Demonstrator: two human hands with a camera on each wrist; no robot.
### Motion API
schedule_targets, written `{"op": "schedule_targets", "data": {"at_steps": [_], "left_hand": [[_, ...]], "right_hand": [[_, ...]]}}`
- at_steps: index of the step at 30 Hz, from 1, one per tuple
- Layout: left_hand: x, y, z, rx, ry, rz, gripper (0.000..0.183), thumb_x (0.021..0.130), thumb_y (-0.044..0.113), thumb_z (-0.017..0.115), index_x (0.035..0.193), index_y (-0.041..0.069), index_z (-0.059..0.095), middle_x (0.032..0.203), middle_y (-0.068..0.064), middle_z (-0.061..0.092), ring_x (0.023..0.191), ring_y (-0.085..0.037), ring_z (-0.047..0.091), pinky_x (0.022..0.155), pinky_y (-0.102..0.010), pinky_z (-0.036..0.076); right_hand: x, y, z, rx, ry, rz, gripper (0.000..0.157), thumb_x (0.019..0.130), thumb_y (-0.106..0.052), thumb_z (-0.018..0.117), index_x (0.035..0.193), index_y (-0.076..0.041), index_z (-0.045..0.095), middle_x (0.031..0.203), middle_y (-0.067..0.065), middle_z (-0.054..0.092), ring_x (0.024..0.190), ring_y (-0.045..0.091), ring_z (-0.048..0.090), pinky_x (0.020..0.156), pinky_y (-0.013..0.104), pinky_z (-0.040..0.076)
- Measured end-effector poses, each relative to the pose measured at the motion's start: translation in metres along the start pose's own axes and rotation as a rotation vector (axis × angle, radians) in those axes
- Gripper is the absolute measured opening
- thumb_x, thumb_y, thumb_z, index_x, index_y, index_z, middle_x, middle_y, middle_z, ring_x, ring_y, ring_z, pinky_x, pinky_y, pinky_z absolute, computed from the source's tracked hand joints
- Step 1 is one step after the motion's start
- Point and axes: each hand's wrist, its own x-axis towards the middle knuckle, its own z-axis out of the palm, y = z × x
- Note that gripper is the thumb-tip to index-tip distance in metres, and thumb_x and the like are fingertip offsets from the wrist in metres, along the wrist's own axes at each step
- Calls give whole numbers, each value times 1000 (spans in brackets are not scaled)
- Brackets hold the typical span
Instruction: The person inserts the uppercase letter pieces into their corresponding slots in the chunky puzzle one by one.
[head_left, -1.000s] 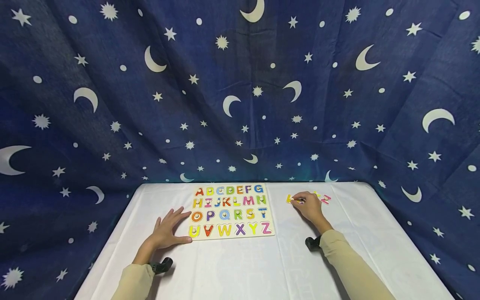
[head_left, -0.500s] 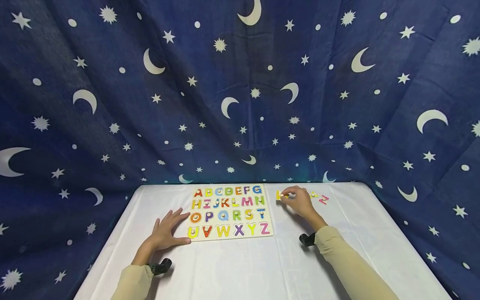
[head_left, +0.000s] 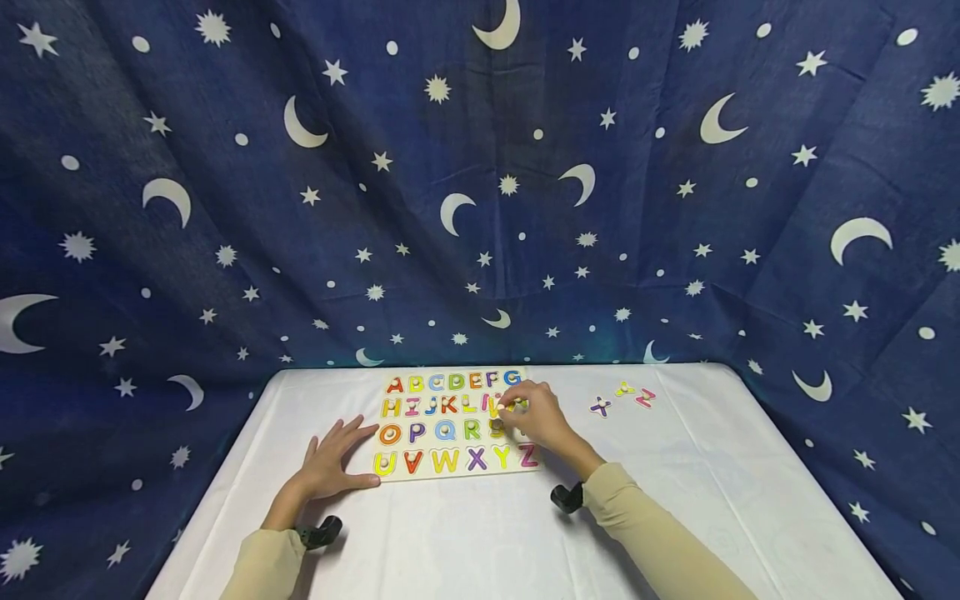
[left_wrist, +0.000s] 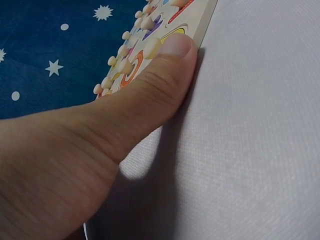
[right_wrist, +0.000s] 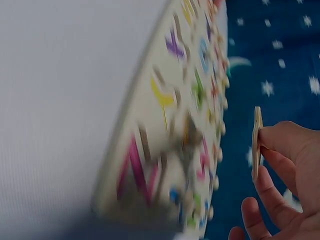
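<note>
A cream alphabet puzzle board (head_left: pixel 471 476) lies on the table with colourful letters in rows, many bearing small wooden knobs. At its left edge my left hand (head_left: pixel 330 462) is spread with straight fingers; in the left wrist view the thumb (left_wrist: pixel 165 75) rests on the board's corner beside the yellow U. Above the right part of the board, my right hand (head_left: pixel 538 414) pinches a yellow letter puzzle piece (head_left: pixel 494 407) by its knob. The right wrist view shows this piece (right_wrist: pixel 256 145) edge-on, raised over the board. W, X, Y and Z in the bottom row show no knobs.
Right of the board lie three loose letter pieces: a purple X (head_left: pixel 600 407), a yellow Y (head_left: pixel 624 389) and a pink Z (head_left: pixel 645 398). A white cloth covers the table (head_left: pixel 450 542). A dark blue curtain (head_left: pixel 405 208) with moons and stars hangs behind.
My right hand has picked up the yellow letter piece and carried it left from beside the loose letters to over the board. The left hand has stayed in place.
</note>
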Motion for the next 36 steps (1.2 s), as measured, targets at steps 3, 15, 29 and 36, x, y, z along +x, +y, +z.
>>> {"op": "schedule_targets", "data": {"at_steps": [3,15,29,36], "left_hand": [[0,-1,0,-4,-2,-4,100,68,58,90,152,19,51,165,-21,31,153,-51,13,115,-79,-1],[1,-1,0,-16,-4,-13,100,67,56,91,152,20,50,165,-20,30,153,-50,12,115,-78,-3],[2,0,-1,-19,3,4,99,68,56,91,151,19,51,165,-21,30,153,-50,12,115,-78,-3],[2,0,0,-27,4,9,99,68,56,91,151,18,51,165,-22,30,153,-51,12,115,-79,-3]], "right_hand": [[-4,-12,18,-17,-50,-21,9,82,-15,85,84,-19,78,103,-4,72,108,25,58,99,53,42],[-26,-31,73,-129,-128,-167,7,80,-20,85,82,-23,79,103,-6,68,98,17,51,86,40,43],[-34,-34,91,-146,-131,-139,7,81,-24,87,85,-23,81,109,-4,65,94,15,46,89,40,41],[-34,-35,93,-158,-133,-109,8,81,-27,86,85,-23,81,110,-5,64,95,15,46,89,40,42]]}}
